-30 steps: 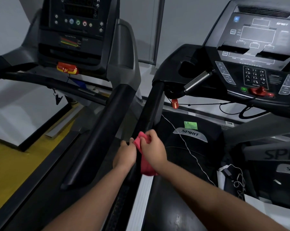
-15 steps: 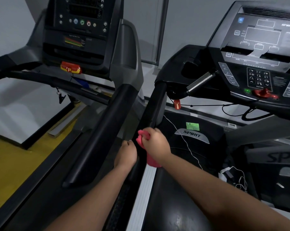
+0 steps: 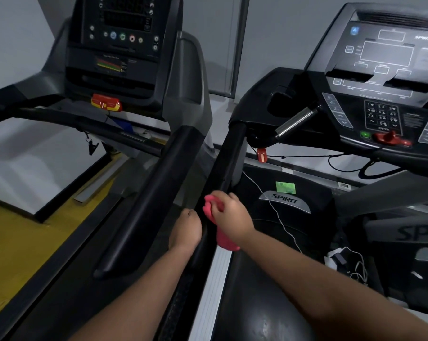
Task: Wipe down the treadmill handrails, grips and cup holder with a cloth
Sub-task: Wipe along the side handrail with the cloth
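Gripping cloth (image 3: 221,236) in right hand (image 3: 232,217) against handrail (image 3: 229,158).

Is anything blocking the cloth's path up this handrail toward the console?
Nothing visible. The right hand presses the pink cloth on the black handrail, which runs bare up to the console; the left hand grips below.

- plain grey wall (image 3: 281,33) behind, dim light
- grey vertical metal frame strip (image 3: 237,45) on it
- yellow floor (image 3: 18,247) at left
- white slanted panel (image 3: 35,163), dark-edged, beside the yellow
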